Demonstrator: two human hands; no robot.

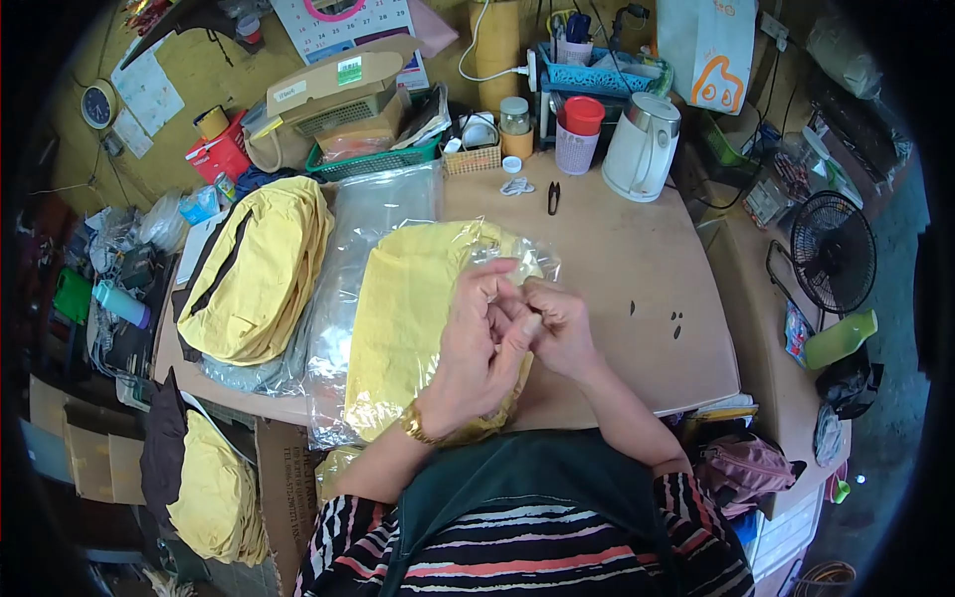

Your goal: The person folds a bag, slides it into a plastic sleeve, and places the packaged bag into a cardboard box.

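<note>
A folded yellow cloth item (403, 308) lies inside a clear plastic bag (328, 383) on the brown tabletop, directly in front of me. My left hand (482, 348), with a gold watch (416, 423) at the wrist, is over the bag's right part, its fingers curled and the thumb pointing at the other hand. My right hand (559, 326) touches it, closed in a pinch at the bag's right edge. Whatever sits between the fingertips is too small or hidden to name. Crinkled clear plastic shows just beyond the knuckles.
To the left is a stack of yellow cloth pieces (264, 274) with a black zipper-like strip. Flat plastic bags (388, 199) lie behind. Black thread snips (554, 197), a white kettle (642, 149) and a red-lidded cup (579, 134) stand farther back. A black fan (834, 251) is at right.
</note>
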